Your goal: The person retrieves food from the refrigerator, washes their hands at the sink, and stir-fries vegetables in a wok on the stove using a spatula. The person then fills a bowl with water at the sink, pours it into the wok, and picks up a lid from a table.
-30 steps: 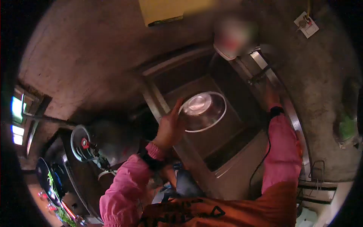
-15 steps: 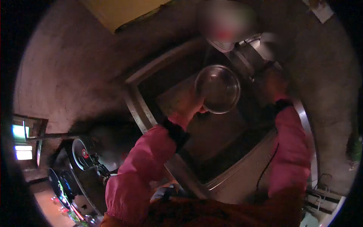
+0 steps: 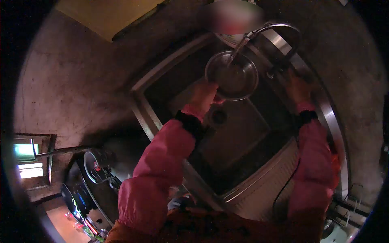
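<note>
My left hand (image 3: 204,96) grips the lower left rim of a round, shiny metal bowl (image 3: 238,81), held over the sink (image 3: 239,141). The curved metal faucet (image 3: 279,25) arches over from the right, and a thin stream of water falls from its spout into the bowl. My right hand (image 3: 299,88) is at the right side of the sink, its fingertips in shadow right beside the faucet's base. I cannot tell whether those fingers are closed around a handle.
A white and red container (image 3: 233,38), partly blurred, stands behind the sink. Ribbed drainboard (image 3: 263,182) lies on the near side, with a dark cord (image 3: 285,186) across it. Lower left are a dark pan (image 3: 75,198) and a round fan-like object (image 3: 95,166). A wire rack (image 3: 352,206) stands lower right.
Water now runs from the faucet into the bowl. The bowl has shifted up a little under the spout, baring the sink drain. My right hand stays beside the faucet.
</note>
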